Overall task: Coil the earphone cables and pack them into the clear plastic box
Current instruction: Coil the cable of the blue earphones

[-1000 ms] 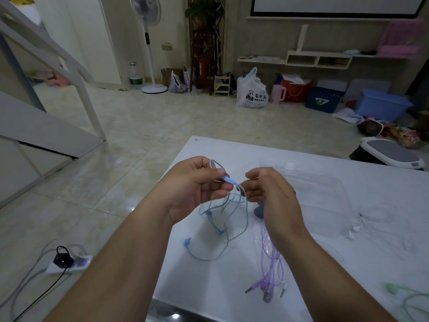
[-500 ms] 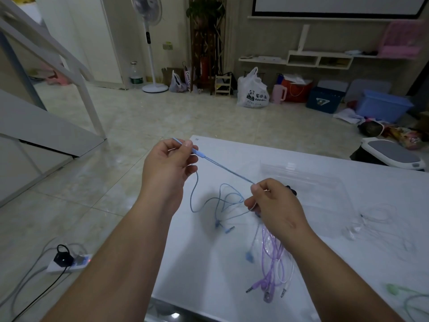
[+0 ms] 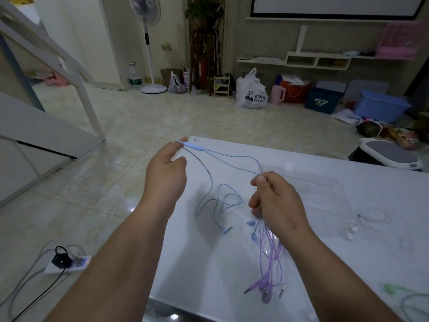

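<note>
left hand is spread, the blue earphone cable draped over its forefinger tip; right hand pinches that cable near the clear plastic box.

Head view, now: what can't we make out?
- Left hand grip on blue earphone cable: fingers hide the contact.
- Clear plastic box contents: transparent, faint against white table.
- Green earphones: cut by right edge.
- Purple earphones, upper part: behind right hand.
</note>
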`<action>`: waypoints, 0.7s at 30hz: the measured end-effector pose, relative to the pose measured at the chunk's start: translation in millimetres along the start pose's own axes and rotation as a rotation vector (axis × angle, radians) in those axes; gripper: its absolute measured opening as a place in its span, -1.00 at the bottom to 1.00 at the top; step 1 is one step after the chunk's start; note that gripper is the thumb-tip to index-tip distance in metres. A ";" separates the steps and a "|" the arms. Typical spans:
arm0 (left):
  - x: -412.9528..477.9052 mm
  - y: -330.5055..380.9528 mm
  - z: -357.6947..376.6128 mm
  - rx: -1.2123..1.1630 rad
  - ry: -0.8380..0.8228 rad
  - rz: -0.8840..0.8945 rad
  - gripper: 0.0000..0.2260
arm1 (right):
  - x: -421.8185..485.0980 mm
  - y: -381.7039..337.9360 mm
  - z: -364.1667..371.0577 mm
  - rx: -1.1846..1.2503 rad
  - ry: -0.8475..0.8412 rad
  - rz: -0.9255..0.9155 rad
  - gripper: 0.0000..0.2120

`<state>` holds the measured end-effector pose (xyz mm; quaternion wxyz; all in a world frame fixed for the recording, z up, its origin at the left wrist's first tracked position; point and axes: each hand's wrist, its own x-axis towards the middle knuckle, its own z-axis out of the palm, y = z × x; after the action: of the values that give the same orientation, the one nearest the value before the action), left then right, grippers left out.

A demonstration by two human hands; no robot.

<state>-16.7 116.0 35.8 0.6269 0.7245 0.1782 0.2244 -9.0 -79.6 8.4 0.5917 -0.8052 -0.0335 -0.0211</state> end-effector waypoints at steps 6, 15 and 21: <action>-5.3 2.1 4.6 -0.025 -0.019 0.091 -0.81 | -3.2 -3.4 7.9 -0.071 0.106 -0.026 -0.74; -12.3 6.6 11.6 -0.207 -0.139 0.075 -0.88 | -15.6 -14.6 21.2 0.131 -0.132 0.196 -0.69; -7.4 1.4 9.0 -0.180 -0.029 0.073 -0.84 | -10.3 -9.9 23.2 0.268 -0.252 0.184 -0.88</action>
<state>-18.0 104.4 35.4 0.6836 0.6743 0.1217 0.2514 -20.2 -54.8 10.1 0.6842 -0.7151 -0.0360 0.1385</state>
